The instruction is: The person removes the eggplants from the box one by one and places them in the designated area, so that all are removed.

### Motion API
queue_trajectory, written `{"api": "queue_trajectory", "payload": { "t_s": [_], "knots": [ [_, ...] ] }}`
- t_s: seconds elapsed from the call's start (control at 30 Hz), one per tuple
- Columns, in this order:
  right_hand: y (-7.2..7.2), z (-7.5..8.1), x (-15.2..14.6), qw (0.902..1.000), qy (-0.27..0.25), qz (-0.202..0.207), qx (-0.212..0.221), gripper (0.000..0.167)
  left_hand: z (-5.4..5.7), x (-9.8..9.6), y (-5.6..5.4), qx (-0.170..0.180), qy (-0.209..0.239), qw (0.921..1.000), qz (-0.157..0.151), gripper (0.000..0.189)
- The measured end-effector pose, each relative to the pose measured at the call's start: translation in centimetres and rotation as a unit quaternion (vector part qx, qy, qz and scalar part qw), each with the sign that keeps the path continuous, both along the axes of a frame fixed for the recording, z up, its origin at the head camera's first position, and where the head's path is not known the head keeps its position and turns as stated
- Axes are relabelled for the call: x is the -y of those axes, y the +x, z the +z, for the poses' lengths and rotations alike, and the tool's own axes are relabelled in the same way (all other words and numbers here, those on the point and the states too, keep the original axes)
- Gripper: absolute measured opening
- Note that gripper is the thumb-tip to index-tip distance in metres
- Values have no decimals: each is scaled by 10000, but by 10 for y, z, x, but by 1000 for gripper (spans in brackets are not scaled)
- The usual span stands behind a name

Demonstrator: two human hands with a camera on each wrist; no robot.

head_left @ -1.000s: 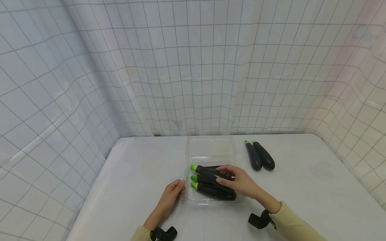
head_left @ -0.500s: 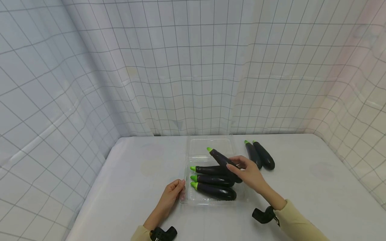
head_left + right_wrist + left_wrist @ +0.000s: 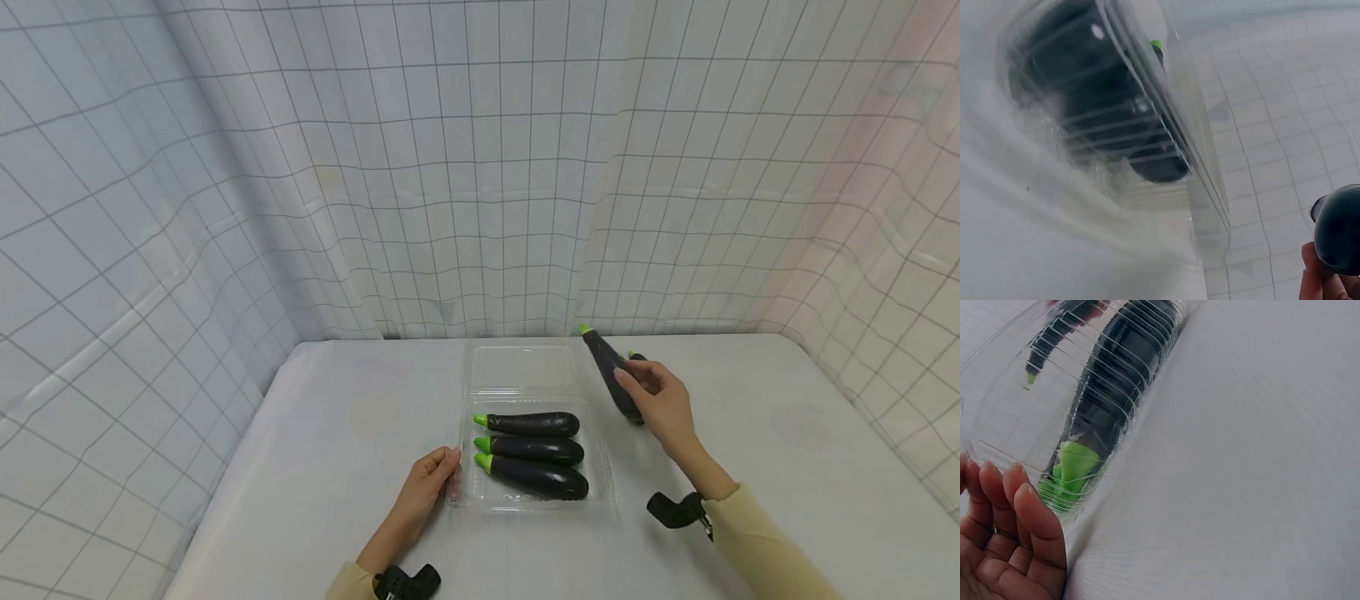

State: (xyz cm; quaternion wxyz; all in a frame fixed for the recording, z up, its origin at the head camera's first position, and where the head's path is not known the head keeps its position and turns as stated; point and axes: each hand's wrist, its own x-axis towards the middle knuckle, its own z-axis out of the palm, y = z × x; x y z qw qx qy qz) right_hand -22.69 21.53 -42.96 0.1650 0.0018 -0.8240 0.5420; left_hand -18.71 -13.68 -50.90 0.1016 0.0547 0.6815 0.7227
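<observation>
While the right hand (image 3: 666, 408) pinches a dark eggplant (image 3: 604, 368) by its thick lower part, thumb on one side and fingers on the other, the left hand (image 3: 429, 482) grips the left edge of a clear plastic box (image 3: 467, 493) with bent fingers. The eggplant in the right hand is to the right of the box, tilted so that its green stem points away and to the left, overlapping the foot of the curtain (image 3: 480, 167) in the head view. Behind that hand and its eggplant, a bit of another eggplant (image 3: 637, 357) shows; most of it is hidden, and whether the two touch I cannot tell. Inside the box three eggplants lie side by side, all with their green stems to the left: a far eggplant (image 3: 534, 423), a middle eggplant (image 3: 537, 450) and a near eggplant (image 3: 537, 478). The lid (image 3: 521, 368) is open, lying away from the person on the white table (image 3: 375, 408). From the left wrist, an eggplant and its stem show through the ribbed plastic, just beside the fingertips; from the right wrist, the box is blurred, and the rounded end of the pinched eggplant sits low at the right. Each arm has a pale yellow sleeve (image 3: 765, 542).
</observation>
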Motion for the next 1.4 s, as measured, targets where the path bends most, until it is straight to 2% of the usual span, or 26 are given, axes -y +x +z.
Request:
{"api": "queue_trajectory", "payload": {
  "t_s": [0.13,0.23,0.37,0.57,0.77,0.9,1.23,1.3,1.4],
  "knots": [
    [-8,-1,-14,9993,-68,-366,-76,46,0,0,0,-14,17,10000,-4,36],
    [-13,-1,-25,9979,42,-641,21,48,0,-1,0,16,51,10000,13,39],
    [-19,-2,-41,9952,140,-887,389,56,-1,-1,-1,110,35,9999,49,38],
    [-27,2,-66,9895,154,-1003,1026,71,-2,-1,-2,183,-19,9998,46,35],
    [-37,0,-88,9830,251,-1136,1418,75,-1,-1,-1,126,-3,9999,54,38],
    [-44,-6,-99,9800,267,-1134,1613,74,-1,-1,0,78,51,10000,34,42],
    [-50,-25,-113,9725,231,-753,2193,75,0,-1,-1,107,40,9999,23,34],
    [-51,-28,-114,9708,296,-771,2251,75,2,-1,-1,121,37,9999,-10,35],
    [-52,-33,-115,9694,395,-763,2298,74,13,-1,3,72,35,9999,-80,35]
  ]
}}
